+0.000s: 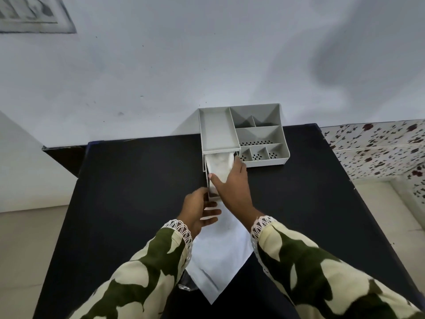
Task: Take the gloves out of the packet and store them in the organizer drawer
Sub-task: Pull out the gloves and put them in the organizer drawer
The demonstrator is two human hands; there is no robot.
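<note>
A grey organizer [259,132] stands at the far edge of the black table. Its drawer [209,180] is pulled out toward me on the left side. White folded gloves [219,165] lie inside the drawer. My right hand [232,187] rests flat on top of the gloves, thumb at the near end, fingers spread. My left hand [199,209] is at the drawer's front, fingers curled around its near end. A white packet [220,256] lies flat on the table between my forearms, with a bit of clear plastic [186,284] at its left edge.
The black table [128,192] fills the middle of the view. The organizer's top has a flat tray and several open compartments [258,134]. A white wall rises behind it. A floral-patterned surface [377,148] lies to the right, pale floor to the left.
</note>
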